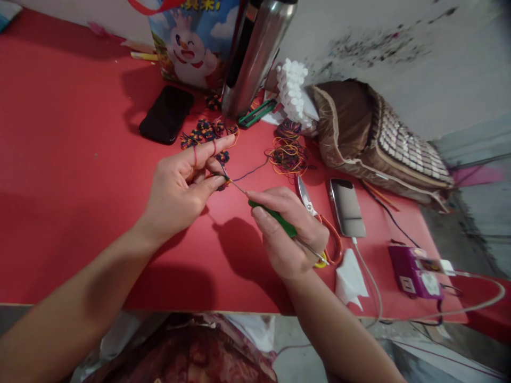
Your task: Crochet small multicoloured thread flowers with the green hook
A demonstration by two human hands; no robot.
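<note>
My left hand (183, 186) pinches a small dark crocheted piece (222, 181) between thumb and fingers, its index finger stretched out with yarn looped around it. In my right hand (289, 231) is a crochet hook with a green handle (275, 217), its thin metal tip touching the small piece. A dark strand runs from the piece to a tangled multicoloured yarn bundle (288, 151) on the red table. Beyond my left fingertips lie several small crocheted pieces (203, 131), dark with orange and red.
On the red table (59, 159) are a black phone (166, 115), a steel flask (259, 53), a green cutter (257, 114), scissors (309, 205), a charging phone (347, 207), a crumpled tissue (351, 279) and a purple power adapter (415, 271). A brown bag (359, 127) rests against the wall.
</note>
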